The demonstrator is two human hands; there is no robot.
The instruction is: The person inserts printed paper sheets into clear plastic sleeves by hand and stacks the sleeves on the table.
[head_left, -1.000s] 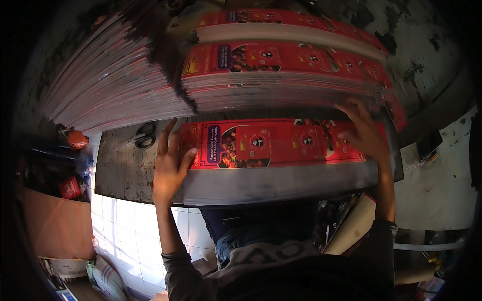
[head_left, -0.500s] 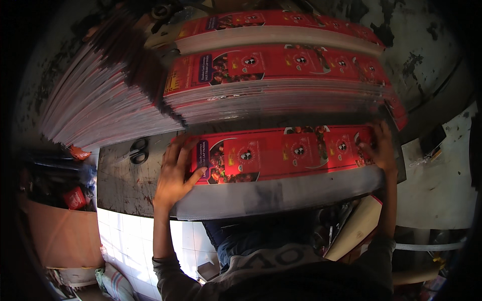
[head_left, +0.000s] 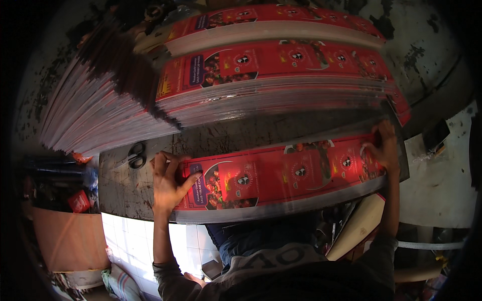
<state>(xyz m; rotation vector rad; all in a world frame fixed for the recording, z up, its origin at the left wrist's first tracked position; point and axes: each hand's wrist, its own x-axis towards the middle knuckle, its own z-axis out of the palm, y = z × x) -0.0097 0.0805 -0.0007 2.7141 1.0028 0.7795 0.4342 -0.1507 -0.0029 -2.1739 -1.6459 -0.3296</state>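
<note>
A long stack of red printed sheets (head_left: 271, 175) with food pictures lies along the near edge of the dark table (head_left: 213, 138). My left hand (head_left: 169, 183) is closed on its left end, thumb on top and fingers bent at the far corner. At the right end, my right hand (head_left: 385, 148) grips the stack in the same way, thumb on the printed face. The stack's pale cut edges show as a narrow band toward me. Fingers beneath the sheets, if any, are hidden.
A taller stack of the same red sheets (head_left: 276, 62) stands just behind, with another red stack (head_left: 281, 15) beyond it. Fanned sheets (head_left: 100, 108) lean at the far left. Black-handled scissors (head_left: 136, 155) lie left of my left hand. A brown carton (head_left: 70, 238) stands at the lower left.
The near stack's printed face has swung down toward me, and its pale side now looks much thinner. My left hand has moved slightly nearer; my right hand has stayed at the right end.
</note>
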